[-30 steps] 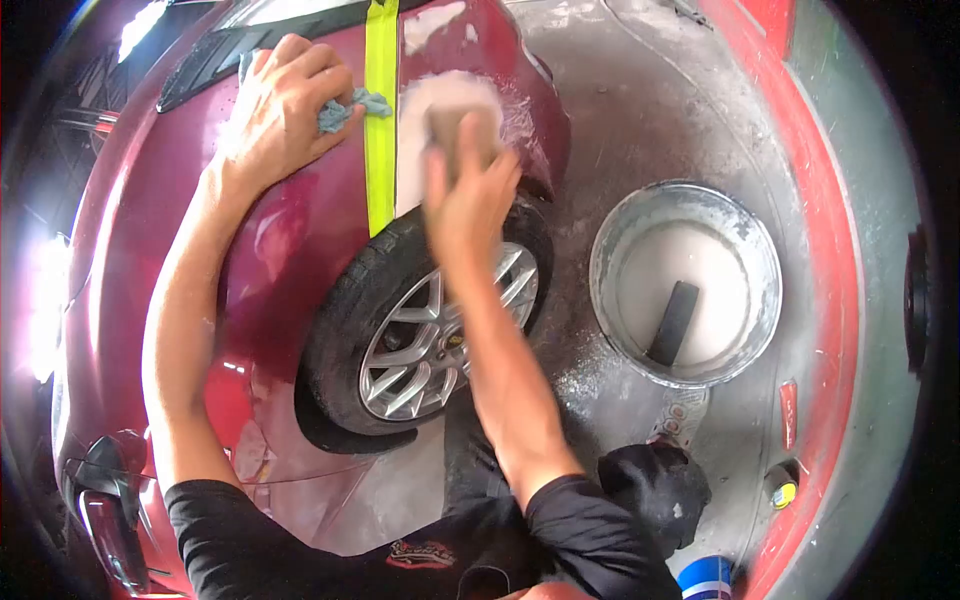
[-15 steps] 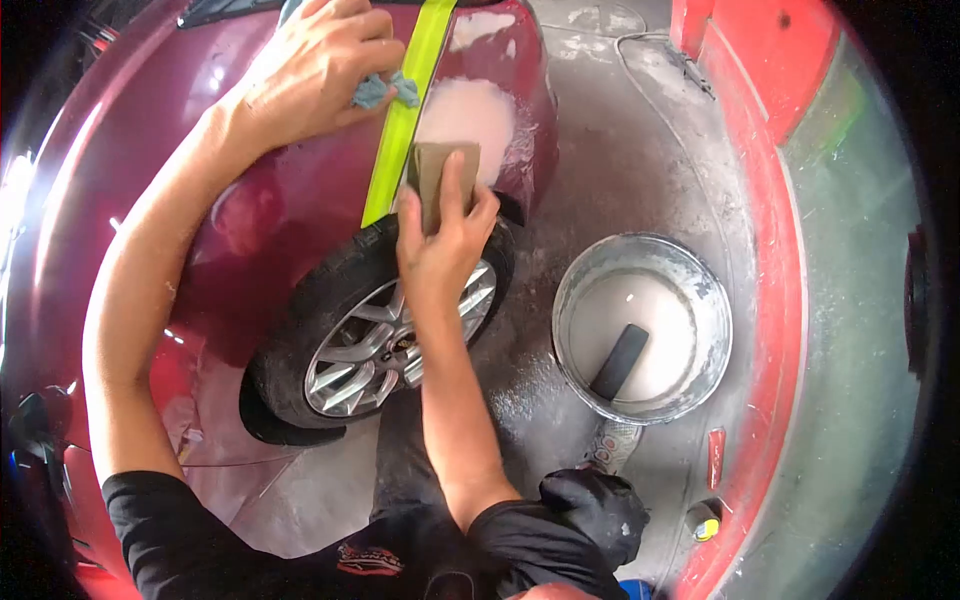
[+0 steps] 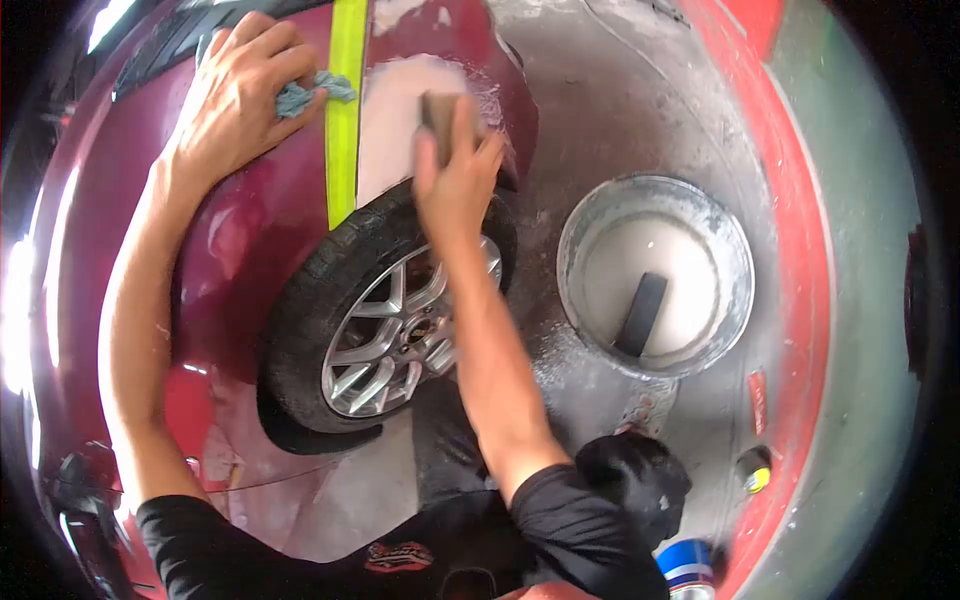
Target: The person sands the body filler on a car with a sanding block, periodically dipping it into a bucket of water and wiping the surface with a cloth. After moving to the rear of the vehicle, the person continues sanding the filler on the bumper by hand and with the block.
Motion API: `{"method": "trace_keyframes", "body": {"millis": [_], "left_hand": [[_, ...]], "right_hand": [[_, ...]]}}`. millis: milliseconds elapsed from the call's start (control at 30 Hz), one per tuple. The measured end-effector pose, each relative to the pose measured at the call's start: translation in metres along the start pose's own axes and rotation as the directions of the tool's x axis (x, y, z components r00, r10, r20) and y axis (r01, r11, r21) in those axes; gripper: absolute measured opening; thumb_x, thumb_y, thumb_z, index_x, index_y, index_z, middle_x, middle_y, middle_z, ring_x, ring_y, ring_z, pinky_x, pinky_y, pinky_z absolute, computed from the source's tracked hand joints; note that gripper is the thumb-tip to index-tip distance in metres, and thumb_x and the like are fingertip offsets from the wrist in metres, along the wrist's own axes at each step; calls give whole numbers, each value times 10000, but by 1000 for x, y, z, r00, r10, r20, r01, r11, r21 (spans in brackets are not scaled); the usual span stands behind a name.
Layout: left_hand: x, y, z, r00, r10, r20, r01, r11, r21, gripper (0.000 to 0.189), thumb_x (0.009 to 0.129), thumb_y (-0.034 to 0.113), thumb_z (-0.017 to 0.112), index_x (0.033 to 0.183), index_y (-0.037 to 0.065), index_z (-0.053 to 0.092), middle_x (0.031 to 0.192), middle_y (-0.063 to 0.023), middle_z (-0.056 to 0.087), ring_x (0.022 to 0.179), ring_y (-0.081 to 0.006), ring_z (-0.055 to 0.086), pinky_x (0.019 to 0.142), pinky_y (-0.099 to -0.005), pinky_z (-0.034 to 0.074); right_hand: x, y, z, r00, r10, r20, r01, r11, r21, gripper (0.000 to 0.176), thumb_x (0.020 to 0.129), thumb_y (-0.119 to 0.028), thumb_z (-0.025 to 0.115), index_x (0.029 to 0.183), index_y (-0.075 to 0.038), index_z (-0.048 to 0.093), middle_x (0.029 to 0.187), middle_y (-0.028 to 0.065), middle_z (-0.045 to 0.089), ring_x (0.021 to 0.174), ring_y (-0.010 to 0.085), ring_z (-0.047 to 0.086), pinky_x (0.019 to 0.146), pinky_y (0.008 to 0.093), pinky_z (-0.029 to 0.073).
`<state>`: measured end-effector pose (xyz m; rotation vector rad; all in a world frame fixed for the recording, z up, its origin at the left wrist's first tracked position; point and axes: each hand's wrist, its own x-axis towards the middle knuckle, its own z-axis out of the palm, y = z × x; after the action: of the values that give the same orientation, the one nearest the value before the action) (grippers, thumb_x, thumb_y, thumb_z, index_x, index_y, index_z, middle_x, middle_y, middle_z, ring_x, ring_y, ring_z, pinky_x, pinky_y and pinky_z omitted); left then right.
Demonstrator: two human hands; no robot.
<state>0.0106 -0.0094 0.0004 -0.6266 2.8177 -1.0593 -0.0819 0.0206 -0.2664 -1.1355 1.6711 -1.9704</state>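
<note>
My right hand [image 3: 460, 185] presses a brownish sanding block [image 3: 436, 122] against the pale filler patch [image 3: 392, 115] on the maroon fender, just above the tyre [image 3: 310, 320]. The block and fingers are slightly blurred by motion. Bunched in the fingers of my left hand [image 3: 240, 95] is a blue-green cloth [image 3: 312, 96]; this hand rests on the fender. A bright yellow-green strip of tape [image 3: 344, 130] runs between my two hands, along the left edge of the patch.
To the right on the floor stands a metal bucket [image 3: 740, 280] of cloudy liquid, with a dark block [image 3: 643, 312] partly in it. Near the red floor stripe [image 3: 800, 330] lie a red object [image 3: 757, 400] and a black-and-yellow one [image 3: 756, 470]. A blue can [image 3: 686, 562] is at the bottom.
My right hand has slid the sanding block rightward over the patch, away from the tape. My left hand stays on the fender with the cloth. The whole view has shifted.
</note>
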Motion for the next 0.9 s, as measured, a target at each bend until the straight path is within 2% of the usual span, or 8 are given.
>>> {"method": "trace_keyframes", "body": {"millis": [33,167,233,333,433,533,733,900], "left_hand": [[0,1,-2,1000,4,8,-4,1000,4,251,815,165,839,858,77,608,1025,-64,627,1066,-310,587,915,-456,467],[3,2,-3,1000,26,-5,-26,1000,1,231,810,147,839,875,76,628,1014,-62,642,1052,-301,604,908,-457,471],[5,4,-2,999,32,-14,-32,999,0,219,811,139,836,879,77,637,1012,-59,654,1049,-300,611,906,-458,473],[7,6,-1,999,37,0,-37,999,25,213,808,136,840,868,83,643,1001,-54,670,1027,-294,626,891,-450,479],[7,8,-4,1000,27,5,-27,999,35,222,808,155,848,853,93,640,979,-46,660,1016,-288,621,873,-441,472],[8,8,-2,1000,10,30,-11,998,66,231,816,186,855,840,105,641,958,-36,646,1011,-284,604,866,-435,458],[12,9,0,998,58,11,-59,997,55,237,812,176,857,830,103,633,966,-30,659,994,-278,610,870,-432,464],[11,10,-4,999,46,8,-46,998,53,237,813,179,856,831,105,632,969,-28,660,994,-283,612,866,-431,466]], "right_hand": [[19,10,4,996,81,-24,-81,997,-5,635,989,-331,689,1530,-45,519,1235,329,537,1146,508,537,961,576,473],[17,16,7,992,115,-60,-116,993,-12,618,984,-345,692,1512,-61,539,1225,323,540,1127,506,540,930,577,480],[-32,-11,-2,997,14,-75,-12,1000,17,619,976,-353,704,1510,-81,546,1233,326,535,1131,508,538,915,581,480],[-54,-4,-7,997,-62,-54,67,993,98,632,968,-356,713,1515,-89,542,1261,332,529,1145,513,534,917,585,484],[-2,29,2,986,164,-31,-162,984,72,653,962,-367,720,1523,-87,534,1271,333,525,1161,513,531,927,585,486],[21,40,4,968,246,-42,-245,969,23,670,962,-373,720,1530,-76,524,1258,333,528,1165,509,533,931,585,489],[-56,17,1,997,-5,-73,10,997,72,748,939,-384,746,1574,-85,487,1306,331,498,1133,478,536,908,572,492],[11,57,8,957,284,-60,-286,958,-15,639,979,-398,682,1513,-73,546,1273,333,535,1134,496,572,920,576,516]]}}
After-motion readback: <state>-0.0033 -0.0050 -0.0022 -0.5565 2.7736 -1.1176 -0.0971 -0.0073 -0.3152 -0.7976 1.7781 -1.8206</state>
